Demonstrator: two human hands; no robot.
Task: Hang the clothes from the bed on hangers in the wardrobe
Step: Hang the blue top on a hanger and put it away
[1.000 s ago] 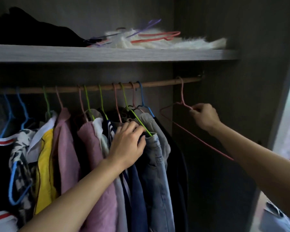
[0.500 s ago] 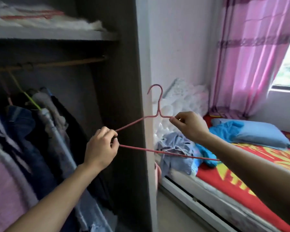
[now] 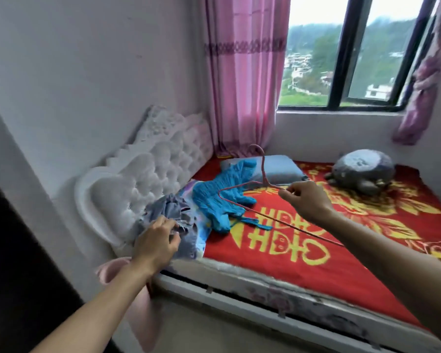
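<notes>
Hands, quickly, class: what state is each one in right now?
Left hand: grips the crumpled grey garment.
Right hand: pinches the pink wire hanger.

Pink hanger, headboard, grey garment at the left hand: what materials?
Pink hanger: thin bent rod, probably coated wire, matte. Headboard: white button-tufted padding, faint sheen, likely faux leather. Grey garment: soft crumpled folds, matte, possibly light denim or cotton.
</notes>
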